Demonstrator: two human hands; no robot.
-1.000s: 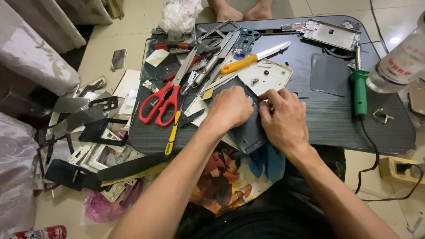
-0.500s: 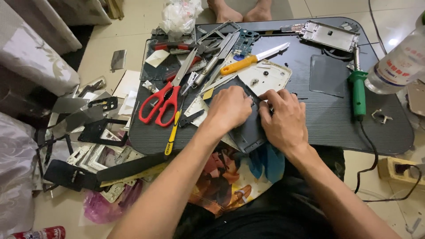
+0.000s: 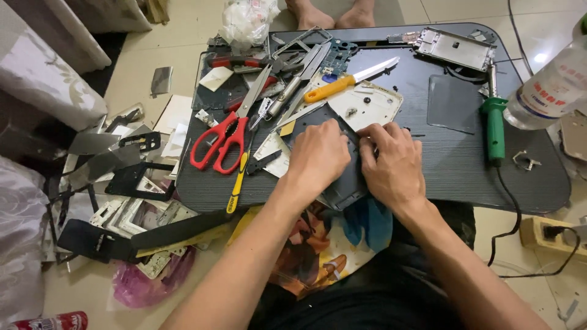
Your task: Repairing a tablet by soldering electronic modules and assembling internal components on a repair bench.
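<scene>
Dark grey and flat, a plastic panel (image 3: 342, 177) with an angled corner lies at the near edge of the black lap table (image 3: 452, 165), its lower corner jutting past that edge over the person's lap. Both hands lie on top of it and hide most of its surface. The left hand (image 3: 318, 156) rests palm down on the panel's left half, fingers curled forward and pressing; whether the fingertips grip anything cannot be told, since they are tucked under the knuckles. The right hand (image 3: 394, 165) covers the right half, its fingers bent and pinched together at the panel's far edge, where they meet the left hand; anything small between them is hidden.

Just beyond the hands lies a white plastic cover (image 3: 367, 104), partly under an orange-handled knife (image 3: 348, 82). Red-handled scissors (image 3: 229, 134) lie toward the table's left edge, beside a yellow-handled screwdriver (image 3: 238, 180). Near the right edge rests a green-handled soldering iron (image 3: 494, 125). A clear plastic bottle (image 3: 547, 91) is cut off at the picture's right side.
</scene>
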